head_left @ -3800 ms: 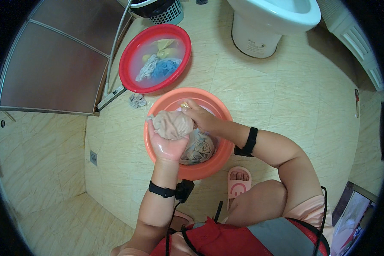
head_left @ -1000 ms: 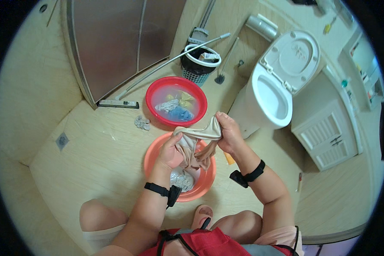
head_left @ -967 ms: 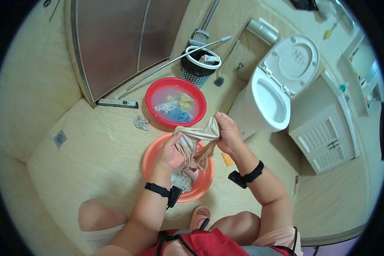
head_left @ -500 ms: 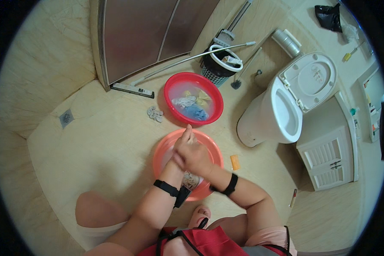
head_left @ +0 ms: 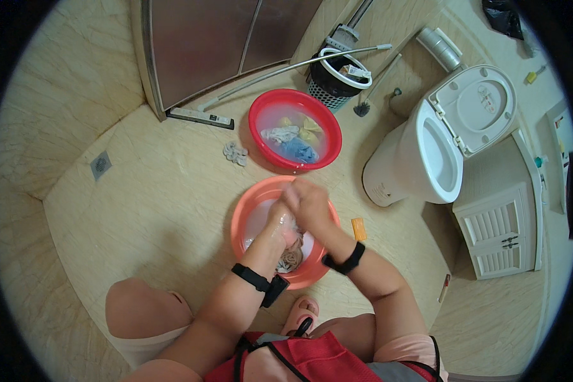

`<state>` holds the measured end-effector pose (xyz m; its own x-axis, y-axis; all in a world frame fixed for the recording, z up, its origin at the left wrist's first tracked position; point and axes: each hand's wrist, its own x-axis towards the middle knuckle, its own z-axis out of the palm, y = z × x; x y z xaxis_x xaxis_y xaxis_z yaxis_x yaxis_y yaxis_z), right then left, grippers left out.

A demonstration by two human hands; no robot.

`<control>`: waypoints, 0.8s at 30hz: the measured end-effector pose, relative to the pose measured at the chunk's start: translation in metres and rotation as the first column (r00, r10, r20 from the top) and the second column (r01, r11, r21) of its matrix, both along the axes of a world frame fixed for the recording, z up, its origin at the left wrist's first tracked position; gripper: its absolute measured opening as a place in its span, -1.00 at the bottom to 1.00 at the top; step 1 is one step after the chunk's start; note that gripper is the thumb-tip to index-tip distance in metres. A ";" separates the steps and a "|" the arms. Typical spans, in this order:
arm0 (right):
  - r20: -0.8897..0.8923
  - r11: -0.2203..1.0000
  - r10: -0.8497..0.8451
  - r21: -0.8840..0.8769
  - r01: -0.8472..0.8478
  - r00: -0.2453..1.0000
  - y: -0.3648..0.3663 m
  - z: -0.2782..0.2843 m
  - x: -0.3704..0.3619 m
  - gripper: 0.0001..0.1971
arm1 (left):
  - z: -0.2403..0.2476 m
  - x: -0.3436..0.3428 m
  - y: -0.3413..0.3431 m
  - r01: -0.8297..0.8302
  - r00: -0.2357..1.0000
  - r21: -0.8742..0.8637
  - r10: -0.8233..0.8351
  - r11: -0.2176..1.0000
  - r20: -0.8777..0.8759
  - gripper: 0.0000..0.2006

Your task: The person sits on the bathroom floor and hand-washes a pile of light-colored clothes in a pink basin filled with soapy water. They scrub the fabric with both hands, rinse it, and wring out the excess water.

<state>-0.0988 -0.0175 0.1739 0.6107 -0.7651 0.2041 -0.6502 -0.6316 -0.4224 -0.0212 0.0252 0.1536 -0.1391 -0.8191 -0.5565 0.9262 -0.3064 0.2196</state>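
Directly below, on the marbled floor, a wide peach-orange basin holds cloudy water; just beyond it sits a red basin of soaking cloths. Over the nearer one, the right hand and left hand are together, blurred; whether fabric is clamped between them, I cannot tell. Beneath, inside that basin, lies a bunched, patterned cloth: soft, limp, probably waterlogged and slippery, best lifted by a thick fold with a palm underneath. An orange bar lies beside the basin.
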 end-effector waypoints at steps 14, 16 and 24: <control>0.004 0.943 0.078 -0.325 -0.073 0.997 0.032 -0.017 0.002 -0.69 | 0.028 0.010 0.012 0.000 0.998 -0.091 -0.005 0.996 -0.056 -0.68; 0.066 0.972 -0.032 -0.230 0.047 0.997 0.008 -0.022 0.001 -0.70 | -0.014 0.004 0.000 0.044 0.999 0.004 -0.044 0.999 0.017 -0.66; 0.168 0.964 0.170 -0.235 -0.128 0.971 0.050 -0.001 0.024 -0.72 | -0.089 0.016 -0.005 0.072 0.980 -0.288 -0.122 0.955 -0.158 -0.66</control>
